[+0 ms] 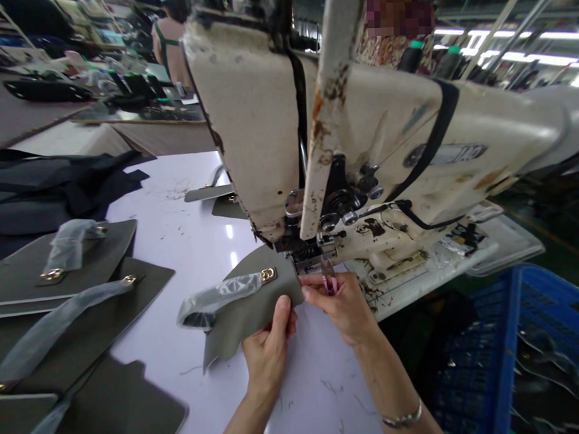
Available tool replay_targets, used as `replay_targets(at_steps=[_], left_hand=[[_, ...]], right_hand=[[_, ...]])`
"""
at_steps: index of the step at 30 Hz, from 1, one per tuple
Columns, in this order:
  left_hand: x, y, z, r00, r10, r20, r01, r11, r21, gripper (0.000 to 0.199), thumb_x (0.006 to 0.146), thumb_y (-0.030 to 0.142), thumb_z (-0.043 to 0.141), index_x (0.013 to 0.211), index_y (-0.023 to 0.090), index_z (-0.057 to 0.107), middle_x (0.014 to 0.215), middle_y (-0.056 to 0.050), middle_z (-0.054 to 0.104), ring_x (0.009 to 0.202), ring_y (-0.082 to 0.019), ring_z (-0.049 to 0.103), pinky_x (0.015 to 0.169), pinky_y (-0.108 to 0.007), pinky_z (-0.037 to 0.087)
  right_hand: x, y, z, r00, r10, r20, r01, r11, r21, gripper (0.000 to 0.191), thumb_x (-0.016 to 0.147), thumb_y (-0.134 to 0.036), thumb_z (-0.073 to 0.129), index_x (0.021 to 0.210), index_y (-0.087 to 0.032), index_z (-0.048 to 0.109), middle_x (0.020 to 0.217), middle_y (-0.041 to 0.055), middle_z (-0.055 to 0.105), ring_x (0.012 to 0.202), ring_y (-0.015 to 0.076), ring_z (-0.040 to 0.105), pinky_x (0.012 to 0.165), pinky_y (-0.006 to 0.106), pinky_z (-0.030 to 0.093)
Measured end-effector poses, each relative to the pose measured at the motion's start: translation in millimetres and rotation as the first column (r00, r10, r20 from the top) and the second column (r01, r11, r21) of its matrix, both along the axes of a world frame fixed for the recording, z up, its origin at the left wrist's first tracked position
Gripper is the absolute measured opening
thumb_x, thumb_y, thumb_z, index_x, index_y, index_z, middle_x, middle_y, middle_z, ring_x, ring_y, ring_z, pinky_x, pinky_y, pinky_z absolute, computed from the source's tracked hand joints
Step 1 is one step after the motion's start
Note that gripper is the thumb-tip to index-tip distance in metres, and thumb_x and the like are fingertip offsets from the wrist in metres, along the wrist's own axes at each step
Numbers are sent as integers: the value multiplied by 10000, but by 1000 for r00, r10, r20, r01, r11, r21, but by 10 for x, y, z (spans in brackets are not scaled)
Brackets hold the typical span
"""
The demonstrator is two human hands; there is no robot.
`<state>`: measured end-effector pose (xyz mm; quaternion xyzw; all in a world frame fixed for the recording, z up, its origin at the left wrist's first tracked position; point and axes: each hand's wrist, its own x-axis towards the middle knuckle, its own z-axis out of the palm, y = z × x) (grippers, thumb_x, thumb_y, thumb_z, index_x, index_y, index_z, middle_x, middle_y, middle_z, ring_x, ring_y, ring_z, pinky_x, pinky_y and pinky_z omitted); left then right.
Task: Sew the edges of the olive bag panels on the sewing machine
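Note:
A grey-green panel (248, 323) with a plastic-wrapped handle (221, 295) and a gold ring fitting (268, 275) lies partly beside the sewing machine's (262, 135) needle area. My left hand (270, 350) grips the panel's near edge, thumb on top and fingers underneath. My right hand (340, 304) is closed around small pink-handled scissors (328, 279), its fingertips at the panel's right edge, just in front of the presser foot. The scissor blades point up toward the machine.
Similar grey-green panels (131, 311) with wrapped handles cover the left of the white table (166, 234), dark fabric pieces (46, 194) behind them. A blue crate (494, 355) stands at the lower right. A person (172, 37) is in the background.

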<state>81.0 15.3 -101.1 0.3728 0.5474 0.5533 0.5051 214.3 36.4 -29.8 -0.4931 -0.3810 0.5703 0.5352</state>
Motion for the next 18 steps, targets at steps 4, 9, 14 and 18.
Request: replay_targets(at_steps=[4,9,14,18], left_hand=[[-16,2,54,994,52,-92,-49,998,36,439,855,524,713,611,182,584,571,-13,570,531,-137,528,522,-257,428],[-33,33,75,988,36,-147,-27,998,65,477,871,545,680,575,183,583,552,-15,573,520,-133,528,526,-258,426],[32,-21,114,991,71,-112,-70,997,12,441,863,517,713,610,179,586,556,11,543,506,-113,487,502,-251,390],[-9,-27,133,998,31,-62,-33,999,-26,433,849,535,725,649,174,596,581,9,551,514,-106,482,490,-241,383]], right_hand=[[-6,-2,22,999,8,33,-9,1000,21,194,714,-218,766,878,-174,860,566,-23,615,537,100,457,592,256,393],[-43,10,71,996,-13,-90,11,1000,-16,175,657,-273,837,793,-164,853,497,-34,537,522,96,440,569,253,398],[-4,-3,69,1000,-2,-12,1,1000,-20,179,758,-301,809,866,-167,856,560,-10,613,598,128,551,620,266,465],[-34,10,13,999,-45,-31,44,999,-10,208,710,-269,858,895,-175,853,783,44,769,753,179,680,781,318,533]])
